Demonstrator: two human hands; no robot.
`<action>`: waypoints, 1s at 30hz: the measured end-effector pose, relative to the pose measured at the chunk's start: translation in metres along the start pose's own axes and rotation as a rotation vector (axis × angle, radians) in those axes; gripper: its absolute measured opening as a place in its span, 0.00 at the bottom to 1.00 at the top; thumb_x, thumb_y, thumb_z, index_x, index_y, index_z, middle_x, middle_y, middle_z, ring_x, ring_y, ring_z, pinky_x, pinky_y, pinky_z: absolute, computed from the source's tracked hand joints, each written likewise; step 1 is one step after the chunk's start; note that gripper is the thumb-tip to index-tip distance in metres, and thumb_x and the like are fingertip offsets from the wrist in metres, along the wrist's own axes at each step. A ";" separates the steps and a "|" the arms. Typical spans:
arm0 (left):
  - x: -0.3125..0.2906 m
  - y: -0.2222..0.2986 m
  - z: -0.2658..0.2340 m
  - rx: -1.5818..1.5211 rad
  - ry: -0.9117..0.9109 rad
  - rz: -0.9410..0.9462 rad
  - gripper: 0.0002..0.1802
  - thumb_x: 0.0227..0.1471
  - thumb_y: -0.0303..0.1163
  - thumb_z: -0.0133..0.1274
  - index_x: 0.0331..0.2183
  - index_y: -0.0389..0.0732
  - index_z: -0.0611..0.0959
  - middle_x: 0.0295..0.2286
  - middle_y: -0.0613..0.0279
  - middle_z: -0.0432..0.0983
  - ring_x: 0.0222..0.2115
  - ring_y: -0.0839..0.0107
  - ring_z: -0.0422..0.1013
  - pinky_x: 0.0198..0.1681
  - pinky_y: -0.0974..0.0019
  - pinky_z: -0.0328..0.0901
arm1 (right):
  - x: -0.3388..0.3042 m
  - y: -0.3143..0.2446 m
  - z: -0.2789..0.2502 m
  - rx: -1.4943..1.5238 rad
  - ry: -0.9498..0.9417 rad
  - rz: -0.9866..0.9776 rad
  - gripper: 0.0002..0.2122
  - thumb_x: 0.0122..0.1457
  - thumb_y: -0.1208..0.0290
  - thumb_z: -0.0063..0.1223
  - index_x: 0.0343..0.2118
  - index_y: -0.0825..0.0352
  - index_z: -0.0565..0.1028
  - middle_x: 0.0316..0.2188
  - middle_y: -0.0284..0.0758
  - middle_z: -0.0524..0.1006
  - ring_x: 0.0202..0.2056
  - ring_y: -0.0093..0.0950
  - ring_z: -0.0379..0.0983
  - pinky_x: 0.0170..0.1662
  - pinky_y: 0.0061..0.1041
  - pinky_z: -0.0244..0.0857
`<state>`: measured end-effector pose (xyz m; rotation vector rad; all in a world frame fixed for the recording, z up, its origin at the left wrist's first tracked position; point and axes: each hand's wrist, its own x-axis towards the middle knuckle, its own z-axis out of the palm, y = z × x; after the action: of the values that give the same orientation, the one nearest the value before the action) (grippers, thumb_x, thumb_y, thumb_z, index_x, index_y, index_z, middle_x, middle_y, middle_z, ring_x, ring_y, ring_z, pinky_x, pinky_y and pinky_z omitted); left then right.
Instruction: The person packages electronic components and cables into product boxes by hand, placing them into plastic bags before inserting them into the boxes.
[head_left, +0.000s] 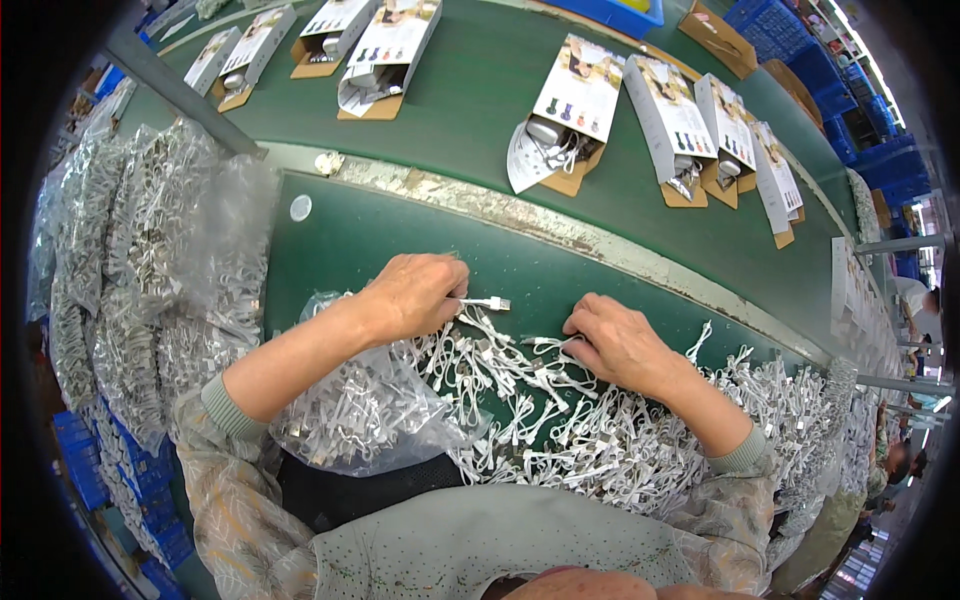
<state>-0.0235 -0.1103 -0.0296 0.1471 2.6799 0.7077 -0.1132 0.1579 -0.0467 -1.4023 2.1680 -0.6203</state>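
Note:
My left hand [418,290] is closed in a pinch on a white USB cable [490,303], whose plug points right past the fingertips. To its right, my right hand [622,342] pinches another looped white cable [548,343] at the pile's upper edge; the fingertips partly hide it. Below both hands a large heap of short bundled white USB cables [640,450] spreads over the green bench. Under my left forearm lies a clear plastic bag [365,405] with more such cables inside.
Full clear bags of cables [165,250] are stacked at the left. Beyond a worn ledge [560,235], a green conveyor [470,110] carries several open printed boxes [575,95] with white devices and cables inside. A metal post [180,85] stands at the upper left.

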 end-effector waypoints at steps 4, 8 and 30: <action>-0.004 -0.006 -0.024 -0.235 0.183 -0.242 0.07 0.42 0.30 0.53 0.23 0.35 0.77 0.19 0.53 0.75 0.23 0.58 0.72 0.30 0.60 0.66 | -0.003 -0.003 0.003 -0.048 -0.092 0.005 0.08 0.49 0.71 0.55 0.29 0.67 0.71 0.29 0.39 0.69 0.35 0.38 0.68 0.36 0.35 0.64; 0.014 -0.035 -0.045 -0.278 0.457 -0.300 0.09 0.41 0.31 0.52 0.21 0.33 0.77 0.18 0.53 0.74 0.20 0.64 0.72 0.27 0.64 0.66 | -0.003 -0.003 0.005 0.109 0.045 0.131 0.07 0.49 0.71 0.53 0.27 0.68 0.71 0.22 0.39 0.74 0.25 0.37 0.72 0.30 0.33 0.65; -0.001 -0.032 -0.037 -0.048 -0.084 0.005 0.17 0.40 0.22 0.53 0.38 0.38 0.78 0.40 0.55 0.71 0.45 0.57 0.67 0.48 0.60 0.63 | 0.021 0.010 0.008 1.319 0.025 0.645 0.10 0.57 0.68 0.53 0.36 0.70 0.73 0.27 0.31 0.75 0.26 0.17 0.72 0.31 0.15 0.70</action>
<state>-0.0363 -0.1554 -0.0149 0.1673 2.5817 0.7504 -0.1226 0.1410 -0.0622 0.0003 1.4367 -1.3765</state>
